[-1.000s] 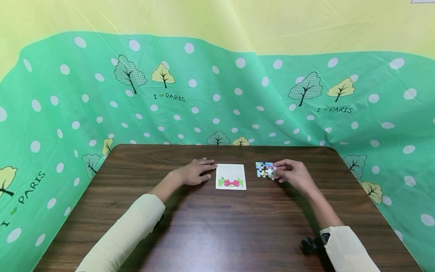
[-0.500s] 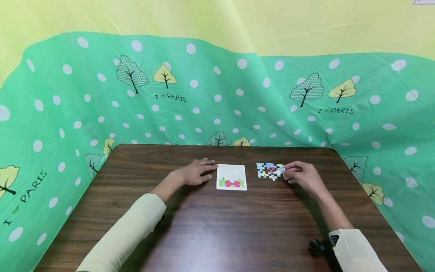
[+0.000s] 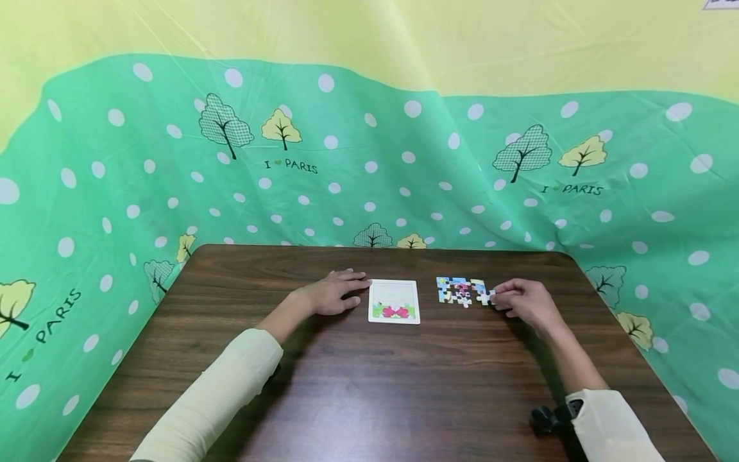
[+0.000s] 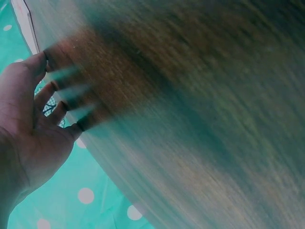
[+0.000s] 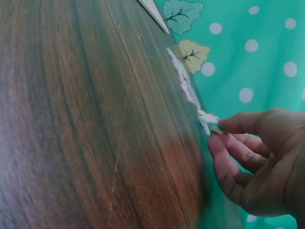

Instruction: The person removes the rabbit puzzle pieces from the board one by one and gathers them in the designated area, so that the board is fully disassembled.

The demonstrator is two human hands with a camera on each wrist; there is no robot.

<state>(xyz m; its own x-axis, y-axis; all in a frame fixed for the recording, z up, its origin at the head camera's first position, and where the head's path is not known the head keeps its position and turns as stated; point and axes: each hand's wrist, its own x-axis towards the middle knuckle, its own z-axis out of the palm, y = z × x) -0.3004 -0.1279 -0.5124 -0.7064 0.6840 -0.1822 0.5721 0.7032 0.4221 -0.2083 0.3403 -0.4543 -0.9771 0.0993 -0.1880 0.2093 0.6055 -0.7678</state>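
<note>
A partly joined jigsaw puzzle [image 3: 458,289] lies on the dark wooden table, with a ragged right side and bright colours. At its right end my right hand [image 3: 525,305] pinches a small puzzle piece [image 5: 208,119] between thumb and forefinger, the fingertips partly covering it. Left of the puzzle lies a white square puzzle tray [image 3: 392,290], with pink flowers and green along its lower part. My left hand [image 3: 331,293] rests palm down on the table beside the tray, fingers spread, fingertips right at its upper left edge. The left wrist view shows the same hand [image 4: 38,124].
The brown wood-grain table [image 3: 369,385] has rounded far corners. Behind it and along its sides hangs a green and yellow curtain [image 3: 369,160] with dots and trees. A black wrist device [image 3: 554,417] sits at the right sleeve.
My right hand has moved rightward along the puzzle, uncovering more pieces on its right side. The left hand and the tray have stayed in place.
</note>
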